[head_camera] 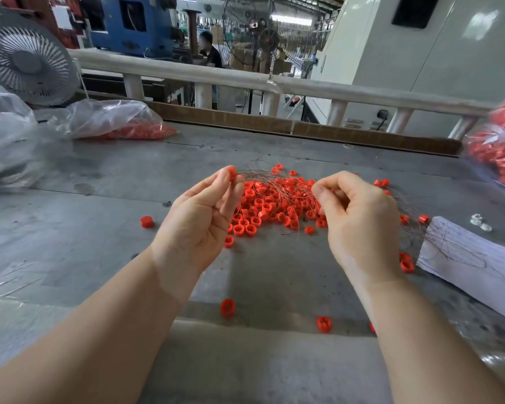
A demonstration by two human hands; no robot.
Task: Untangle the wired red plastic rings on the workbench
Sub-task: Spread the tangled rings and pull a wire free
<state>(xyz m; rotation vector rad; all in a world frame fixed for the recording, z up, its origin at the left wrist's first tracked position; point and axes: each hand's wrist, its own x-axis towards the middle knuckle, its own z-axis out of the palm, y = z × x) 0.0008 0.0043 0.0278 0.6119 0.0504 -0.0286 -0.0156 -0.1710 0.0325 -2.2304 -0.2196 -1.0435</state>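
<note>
A heap of small red plastic rings [270, 204] lies on the grey workbench [105, 182], threaded through by thin wires [274, 182]. My left hand [200, 220] is raised above the heap's left side and pinches one red ring [231, 172] between thumb and fingertips. Wires run from that ring rightward to my right hand [359, 220], which pinches the wire bundle with curled fingers over the heap's right side. Loose rings lie scattered nearby, one at the left [147, 221] and two near the front [227, 307] [324, 324].
A sheet of white paper [475, 266] with stray wires lies at the right. Clear plastic bags holding red rings sit at the back left [120, 118] and right edge [499, 153]. A grey fan [27, 59] stands at the far left. A white railing [216, 74] borders the bench's back.
</note>
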